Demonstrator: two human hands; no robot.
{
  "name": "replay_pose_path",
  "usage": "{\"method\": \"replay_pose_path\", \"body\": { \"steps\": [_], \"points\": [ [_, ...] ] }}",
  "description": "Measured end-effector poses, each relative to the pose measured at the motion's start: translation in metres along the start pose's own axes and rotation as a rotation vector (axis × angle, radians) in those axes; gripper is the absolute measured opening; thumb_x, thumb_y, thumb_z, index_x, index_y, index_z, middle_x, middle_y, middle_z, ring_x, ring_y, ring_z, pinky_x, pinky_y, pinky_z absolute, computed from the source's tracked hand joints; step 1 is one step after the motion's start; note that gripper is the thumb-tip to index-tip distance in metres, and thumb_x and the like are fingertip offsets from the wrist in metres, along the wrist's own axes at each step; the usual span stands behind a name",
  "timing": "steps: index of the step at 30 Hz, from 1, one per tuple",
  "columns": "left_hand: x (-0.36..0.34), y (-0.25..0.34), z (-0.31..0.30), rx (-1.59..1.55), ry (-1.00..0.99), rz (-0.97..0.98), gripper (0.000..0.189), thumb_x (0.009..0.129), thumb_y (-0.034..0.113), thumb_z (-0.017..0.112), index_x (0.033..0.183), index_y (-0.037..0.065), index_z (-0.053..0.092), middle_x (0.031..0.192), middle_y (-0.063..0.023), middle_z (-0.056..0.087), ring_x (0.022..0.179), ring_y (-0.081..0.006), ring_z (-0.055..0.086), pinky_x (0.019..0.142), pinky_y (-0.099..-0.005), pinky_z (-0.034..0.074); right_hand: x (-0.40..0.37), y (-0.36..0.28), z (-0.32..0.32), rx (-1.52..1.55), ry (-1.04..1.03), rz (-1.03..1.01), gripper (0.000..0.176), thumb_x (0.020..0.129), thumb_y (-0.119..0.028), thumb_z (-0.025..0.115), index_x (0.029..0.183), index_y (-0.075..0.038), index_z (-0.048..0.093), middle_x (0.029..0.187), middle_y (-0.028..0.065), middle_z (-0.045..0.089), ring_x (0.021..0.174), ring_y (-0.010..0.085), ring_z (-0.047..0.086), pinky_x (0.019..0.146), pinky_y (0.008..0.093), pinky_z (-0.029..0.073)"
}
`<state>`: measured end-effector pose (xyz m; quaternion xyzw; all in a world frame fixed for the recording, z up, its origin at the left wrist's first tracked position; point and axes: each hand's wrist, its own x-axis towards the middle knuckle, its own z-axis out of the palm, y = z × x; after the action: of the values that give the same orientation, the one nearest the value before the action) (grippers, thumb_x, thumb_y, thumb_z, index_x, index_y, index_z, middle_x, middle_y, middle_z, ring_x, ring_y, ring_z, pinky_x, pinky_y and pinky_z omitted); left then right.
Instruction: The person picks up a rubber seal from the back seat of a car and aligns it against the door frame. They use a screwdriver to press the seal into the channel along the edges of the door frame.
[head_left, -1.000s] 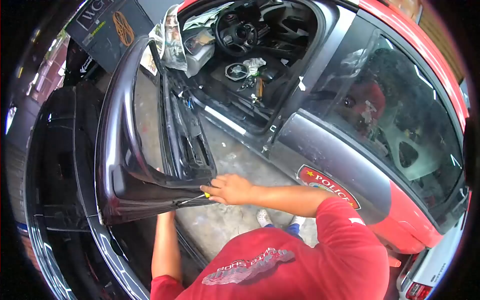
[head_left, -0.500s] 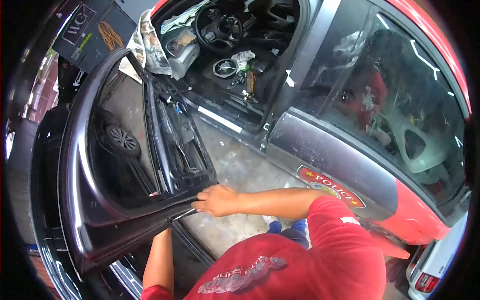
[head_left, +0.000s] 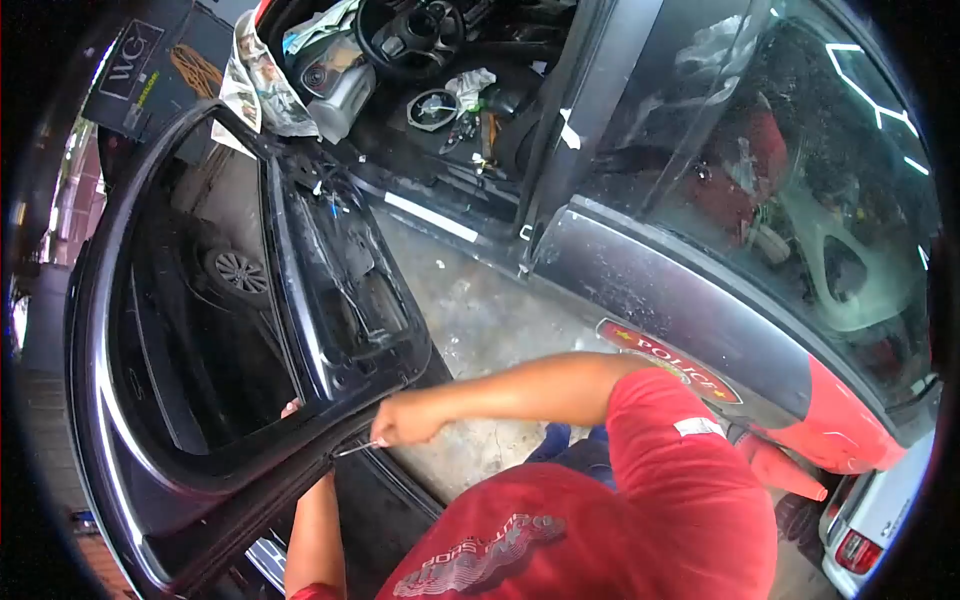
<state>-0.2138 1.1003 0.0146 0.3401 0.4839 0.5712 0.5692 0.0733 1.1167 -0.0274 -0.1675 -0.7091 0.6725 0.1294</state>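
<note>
In the head view my right hand is closed on a thin metal tool, whose far end rests at the rear edge of an open black car door. My left arm reaches behind that door from below. Only fingertips of my left hand show, by the lower window frame; the rest is hidden behind the door. The door's inner side has its trim off, with bare metal and cables showing.
The red and grey car's rear door with a police badge is on the right. Newspaper hangs by the front door opening. An orange cone stands near a white vehicle. A dark car is beyond the door.
The view has shifted, and the door shows more of its window and inner side. My right hand has moved a little left and down with the tool, its fingers now curled tighter.
</note>
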Motion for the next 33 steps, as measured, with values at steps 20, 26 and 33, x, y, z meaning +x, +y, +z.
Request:
{"method": "replay_pose_path", "body": {
  "steps": [20, 26, 33],
  "points": [
    [-0.002, 0.005, 0.006, -0.006, 0.175, -0.068, 0.033, 0.106, 0.039, 0.068, 0.119, 0.008, 0.067, 0.099, -0.0127, 0.074, 0.087, -0.0270, 0.075, 0.085, -0.0442, 0.065, -0.002, -0.016, 0.022, -1.012, 0.522, -0.326, 0.040, 0.096, -0.029, 0.064, 0.133, -0.016, 0.073, 0.095, 0.0156, 0.073, 0.088, 0.0330, 0.075, 0.072, 0.0476, 0.060],
    [0.007, -0.008, -0.012, 0.034, 0.311, 0.010, 0.036, 0.105, 0.041, 0.070, 0.120, 0.009, 0.065, 0.101, -0.0115, 0.073, 0.088, -0.0274, 0.074, 0.084, -0.0454, 0.064, 0.044, -0.003, 0.017, -0.632, 0.260, -0.249, 0.029, 0.098, -0.026, 0.066, 0.123, -0.016, 0.077, 0.084, 0.0139, 0.069, 0.077, 0.0280, 0.070, 0.063, 0.0408, 0.054],
    [0.017, -0.020, -0.045, 0.015, 0.275, 0.041, 0.036, 0.103, 0.042, 0.070, 0.115, 0.008, 0.068, 0.108, -0.0158, 0.075, 0.095, -0.0306, 0.075, 0.087, -0.0491, 0.063, 0.023, -0.015, 0.014, -0.510, 0.165, -0.197, 0.022, 0.098, -0.025, 0.068, 0.114, -0.015, 0.078, 0.077, 0.0109, 0.068, 0.079, 0.0267, 0.070, 0.066, 0.0411, 0.054]
  ]
}}
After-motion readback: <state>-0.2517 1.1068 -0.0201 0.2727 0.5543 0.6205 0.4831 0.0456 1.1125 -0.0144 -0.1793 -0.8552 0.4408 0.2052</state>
